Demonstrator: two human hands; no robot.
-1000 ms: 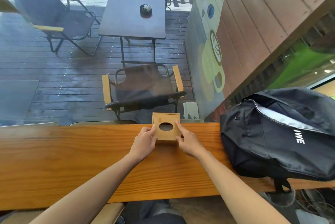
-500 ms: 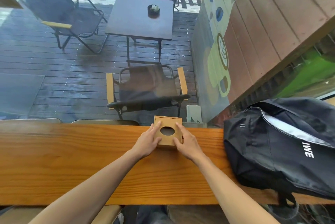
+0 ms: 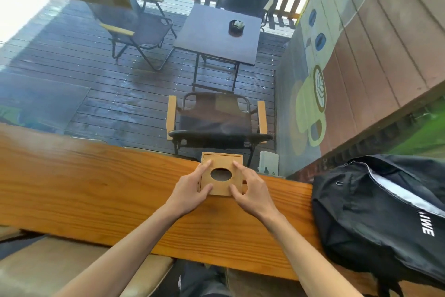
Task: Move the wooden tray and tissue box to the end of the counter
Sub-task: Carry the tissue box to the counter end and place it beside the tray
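A square wooden tissue box (image 3: 222, 161) with an oval hole in its lid sits at the far edge of the wooden counter (image 3: 96, 190), against the window glass. My left hand (image 3: 192, 188) grips its left side, thumb at the near corner and fingers on the lid. My right hand (image 3: 250, 188) grips its right side the same way. A wooden tray does not show in this view.
A black backpack (image 3: 385, 212) lies on the counter just right of my right hand. Beyond the glass are a deck with folding chairs (image 3: 216, 123) and a dark table (image 3: 216, 34). A padded seat (image 3: 60, 265) is below the counter's near edge.
Both hands have shifted further onto the tissue box, fingers now on its lid. The view has tilted up and rolled; the box stays at the counter's far edge.
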